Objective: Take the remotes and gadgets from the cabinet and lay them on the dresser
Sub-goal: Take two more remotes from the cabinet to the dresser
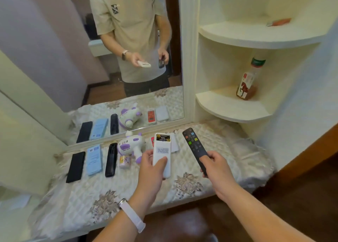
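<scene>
Left hand (151,168): gripped the white remote (162,154) by its lower half, with the thumb laid across its back.
White remote: was held in the air over the dresser (228,150), back side up. The battery cover was off and the cells showed at the far end.
Right hand (216,166): was curled round the near end of the black button remote (194,146), buttons facing up.
Black button remote: was also in the air, just right of the white one and not touching it.
Long axes: the white remote pointed almost straight away from the person toward the mirror (128,58). The black one slanted, its far end leaning left toward the white remote's top.
Already laid: a black slab (75,166), a pale blue remote (94,159), a dark remote (111,159), a purple-and-white toy gadget (130,146) and a small tin (125,161) lay in a row along the mirror side. A red gadget (152,141) and a white flat pack (175,143) were half hidden behind the white remote.
Free cloth: lay to the right of the white flat pack, directly beyond the right hand.
Nearer hand: the right one, I judged. Its remote would need only a slight turn to match the row.
Left hand's problem: the white remote hung over the things already placed, so I reckoned it would have to shift right, or nearer the front edge, before going down.
</scene>
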